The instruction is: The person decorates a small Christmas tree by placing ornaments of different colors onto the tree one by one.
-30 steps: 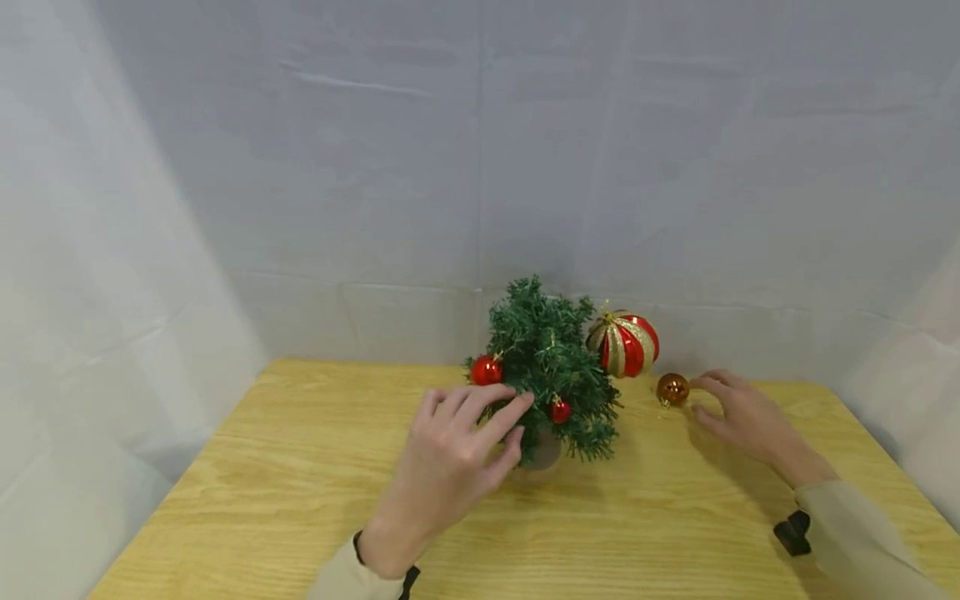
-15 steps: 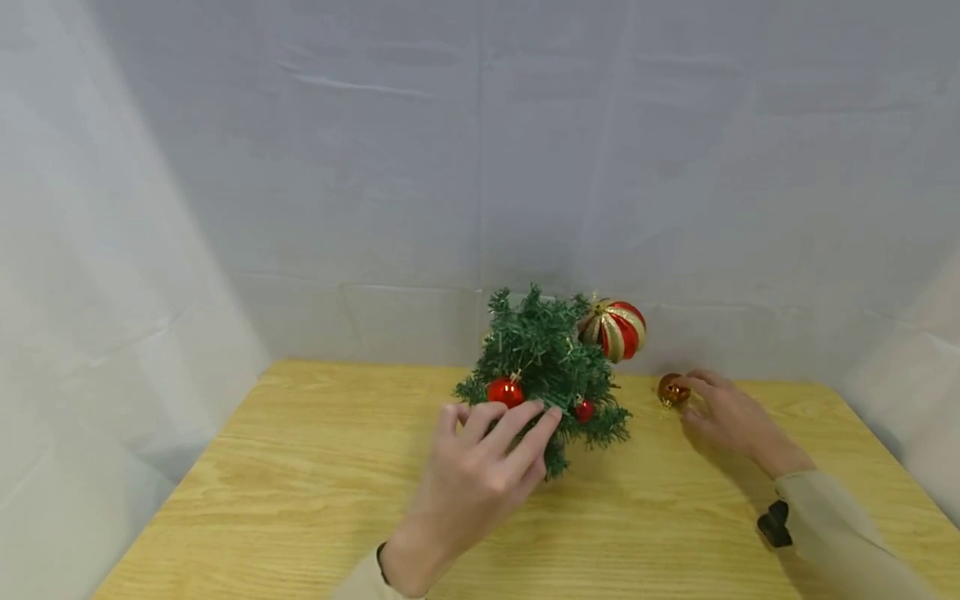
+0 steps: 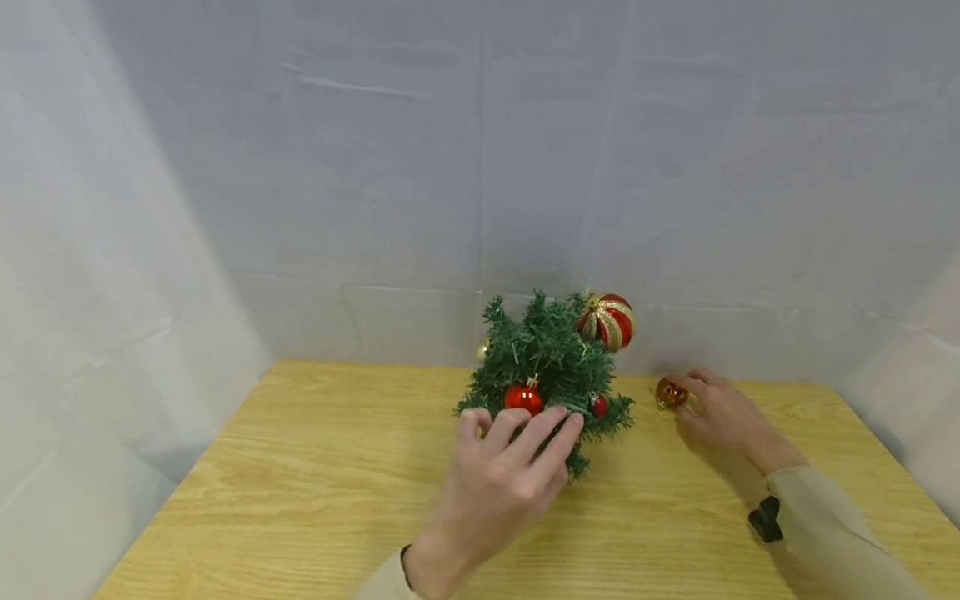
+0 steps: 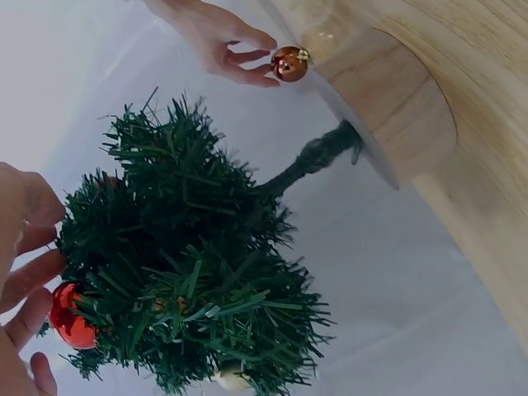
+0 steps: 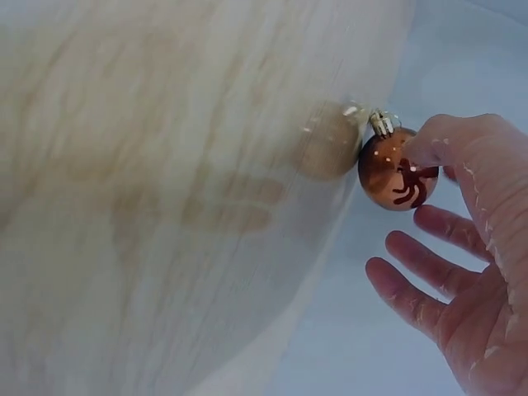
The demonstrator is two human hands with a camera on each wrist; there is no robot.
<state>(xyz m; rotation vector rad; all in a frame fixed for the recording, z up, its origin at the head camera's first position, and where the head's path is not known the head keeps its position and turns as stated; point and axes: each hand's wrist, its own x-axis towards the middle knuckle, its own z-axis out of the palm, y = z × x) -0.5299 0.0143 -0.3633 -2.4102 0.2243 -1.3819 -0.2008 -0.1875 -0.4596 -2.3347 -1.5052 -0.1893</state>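
Note:
A small artificial Christmas tree (image 3: 551, 346) stands on the table, its wooden base (image 4: 404, 99) showing in the left wrist view. My left hand (image 3: 495, 487) is at its near side, spread fingers touching the branches just below a shiny red bauble (image 3: 522, 398). Further right, a smaller red bauble (image 3: 598, 406) hangs on the tree. To the right of the tree, my right hand (image 3: 723, 417) pinches a bronze bauble (image 5: 384, 181) between thumb and forefinger. That bauble has a gold cap and sits low over the tabletop; the other fingers are spread below it in the right wrist view.
A large red-and-gold striped bauble (image 3: 611, 323) hangs at the tree's upper right, and a pale gold bauble (image 3: 481, 352) at its left. The wooden table (image 3: 300, 483) ends at a white cloth backdrop (image 3: 375, 183).
The tree has turned, its red baubles shifting right and the striped one left, as my left hand moved right. The pale gold bauble came into view. My right fingers have closed on the bronze bauble.

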